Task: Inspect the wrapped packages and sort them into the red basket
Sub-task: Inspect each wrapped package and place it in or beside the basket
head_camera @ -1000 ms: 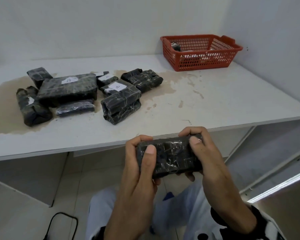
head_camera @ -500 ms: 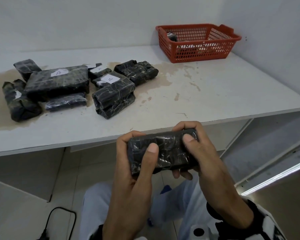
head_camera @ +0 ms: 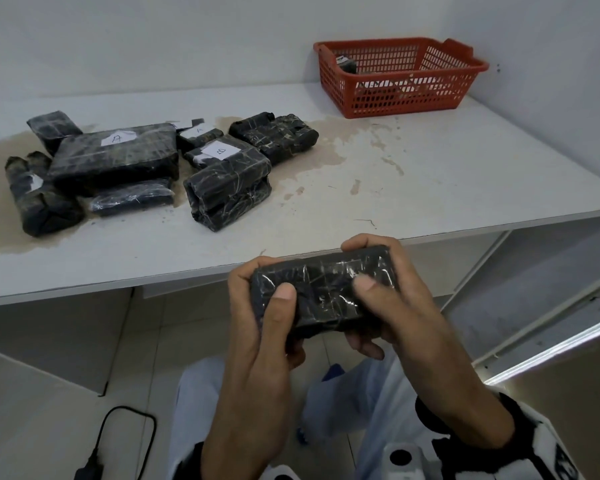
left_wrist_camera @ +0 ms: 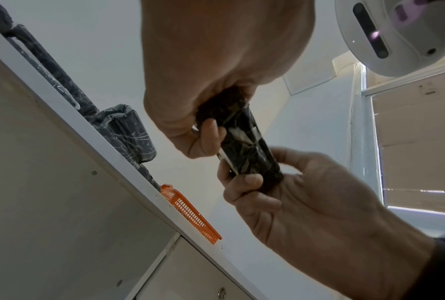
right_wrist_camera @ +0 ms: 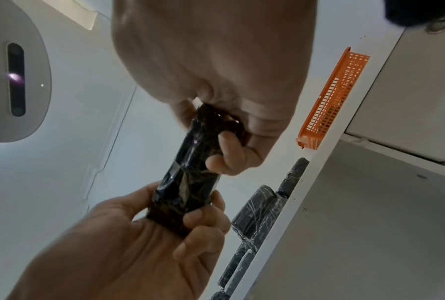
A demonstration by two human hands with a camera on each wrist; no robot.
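Observation:
Both hands hold one black tape-wrapped package (head_camera: 326, 289) level in front of the table edge, above my lap. My left hand (head_camera: 257, 296) grips its left end and my right hand (head_camera: 392, 292) its right end, thumbs on top and fingers curled underneath. In the left wrist view the package (left_wrist_camera: 247, 146) runs from my left hand (left_wrist_camera: 203, 125) down to my right hand (left_wrist_camera: 280, 199). The right wrist view shows the same package (right_wrist_camera: 190, 172). Several more black packages (head_camera: 115, 157) lie at the table's left, some with white labels. The red basket (head_camera: 400, 95) stands at the far right corner with a dark package (head_camera: 347, 64) inside.
The white table (head_camera: 430, 174) has a brown stain under the pile and walls behind and to the right. A lower white shelf (head_camera: 551, 289) runs along the right. A black cable with an adapter (head_camera: 118, 441) lies on the tiled floor at the left.
Both hands keep hold of the package, which has come slightly up toward the table edge. My right thumb has slid inward over its top face.

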